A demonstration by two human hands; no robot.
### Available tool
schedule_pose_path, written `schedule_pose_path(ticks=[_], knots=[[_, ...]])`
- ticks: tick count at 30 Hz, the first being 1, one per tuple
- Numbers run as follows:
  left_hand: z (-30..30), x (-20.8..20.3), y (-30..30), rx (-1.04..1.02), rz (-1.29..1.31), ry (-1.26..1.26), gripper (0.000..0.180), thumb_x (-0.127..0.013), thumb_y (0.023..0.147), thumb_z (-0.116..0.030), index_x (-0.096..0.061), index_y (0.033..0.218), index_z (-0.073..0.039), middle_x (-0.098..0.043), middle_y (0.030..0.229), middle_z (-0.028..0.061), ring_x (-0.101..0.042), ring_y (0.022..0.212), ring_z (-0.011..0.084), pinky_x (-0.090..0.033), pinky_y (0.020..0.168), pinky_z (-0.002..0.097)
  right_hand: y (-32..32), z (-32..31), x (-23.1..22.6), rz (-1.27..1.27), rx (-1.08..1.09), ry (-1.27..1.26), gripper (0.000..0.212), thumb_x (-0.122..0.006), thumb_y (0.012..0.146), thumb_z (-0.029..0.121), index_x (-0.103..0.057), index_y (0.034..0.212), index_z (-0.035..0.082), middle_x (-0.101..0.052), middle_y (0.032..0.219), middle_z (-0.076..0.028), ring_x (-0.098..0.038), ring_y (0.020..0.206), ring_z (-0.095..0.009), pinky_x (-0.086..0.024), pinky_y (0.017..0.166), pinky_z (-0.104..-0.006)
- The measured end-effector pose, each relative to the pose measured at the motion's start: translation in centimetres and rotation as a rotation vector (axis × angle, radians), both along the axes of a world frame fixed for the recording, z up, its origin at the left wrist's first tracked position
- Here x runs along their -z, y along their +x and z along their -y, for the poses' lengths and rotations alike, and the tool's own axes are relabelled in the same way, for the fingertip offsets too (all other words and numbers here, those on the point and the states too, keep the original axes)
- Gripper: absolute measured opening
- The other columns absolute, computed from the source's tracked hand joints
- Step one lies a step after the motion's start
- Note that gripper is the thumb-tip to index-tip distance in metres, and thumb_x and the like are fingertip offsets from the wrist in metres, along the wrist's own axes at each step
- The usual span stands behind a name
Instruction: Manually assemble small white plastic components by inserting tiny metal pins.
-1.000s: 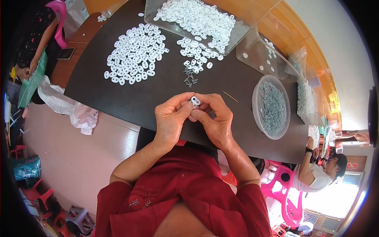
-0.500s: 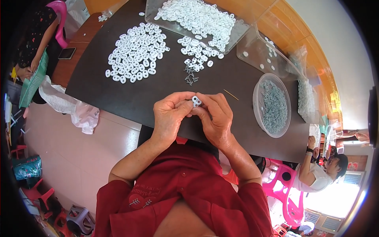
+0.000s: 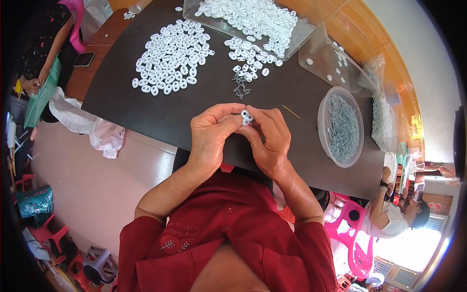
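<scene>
Both hands still pinch the white ring (image 3: 246, 117) — unmoved.

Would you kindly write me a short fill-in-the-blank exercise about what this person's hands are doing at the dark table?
1. Both hands, left hand and right hand, pinch one small ____ plastic piece between the fingertips.
2. The round clear bowl to the person's right holds small grey ____ parts.
3. The loose heap of white pieces lies on the ____ tabletop.

Missing words: white; metal; dark
</scene>
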State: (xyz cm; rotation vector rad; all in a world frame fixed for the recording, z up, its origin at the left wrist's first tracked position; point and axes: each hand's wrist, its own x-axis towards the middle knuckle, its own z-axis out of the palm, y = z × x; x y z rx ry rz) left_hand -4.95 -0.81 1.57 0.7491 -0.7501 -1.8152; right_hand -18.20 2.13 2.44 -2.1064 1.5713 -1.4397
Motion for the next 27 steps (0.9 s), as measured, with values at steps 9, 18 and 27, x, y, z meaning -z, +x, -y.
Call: schedule_pose_path(ticks=[9, 18, 27], knots=[[-0.2, -0.2, -0.1, 0.007, 0.009, -0.071, 0.020, -0.058, 0.085, 0.004, -0.063, 0.104, 0.006, -0.062, 0.083, 0.0024, -0.056, 0.073, 0.0064, -0.047, 0.071, 0.0202, -0.7, -0.1, 0.4, -0.076, 0.031, -0.051, 0.033, -0.072, 0.070, -0.002, -0.064, 0.102, -0.002, -0.062, 0.086, -0.010, -0.056, 0.072, -0.019, -0.047, 0.061, -0.0275], [-0.2, 0.5, 0.5, 0.025, 0.067, -0.153, 0.024, -0.057, 0.087, 0.003, -0.062, 0.110, 0.005, -0.061, 0.084, 0.0020, -0.055, 0.076, 0.0060, -0.046, 0.072, 0.0191, -0.6, -0.2, 0.3, 0.012, 0.001, 0.005, 0.028, -0.073, 0.070, -0.003, -0.064, 0.097, -0.002, -0.061, 0.082, -0.008, -0.055, 0.067, -0.016, -0.045, 0.059, -0.0258], [-0.1, 1.5, 0.7, 0.032, 0.162, -0.315, 0.025, -0.056, 0.089, 0.003, -0.061, 0.113, 0.003, -0.060, 0.095, 0.0032, -0.056, 0.086, 0.0072, -0.046, 0.075, 0.0187, -0.4, -0.2, 0.5, 0.071, -0.026, 0.026, 0.026, -0.071, 0.072, -0.004, -0.064, 0.097, -0.001, -0.062, 0.081, -0.007, -0.054, 0.067, -0.015, -0.045, 0.059, -0.0250]])
